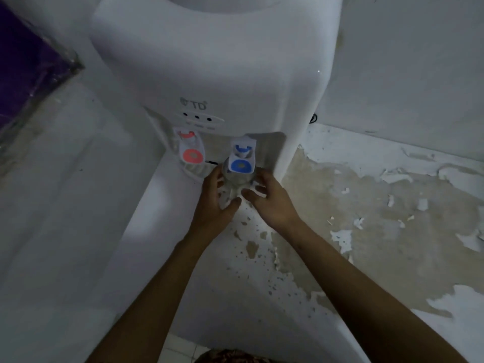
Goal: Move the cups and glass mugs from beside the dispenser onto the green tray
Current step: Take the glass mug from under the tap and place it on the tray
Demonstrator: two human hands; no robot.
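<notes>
Reaching forward, both hands cup a clear glass mug [234, 180] at the table's far edge: left hand [217, 203] wraps its left side, right hand [269, 197] its right. It sits directly beneath the blue tap [242, 157] of the dispenser [209, 74]; lifting straight up risks striking that tap. No green tray is in view.

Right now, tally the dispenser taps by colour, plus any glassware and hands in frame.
Red tap: 1
Blue tap: 1
Clear glass, held under the blue tap between the left hand and right hand: 1
Hands: 2
Total: 5
No green tray in view.
</notes>
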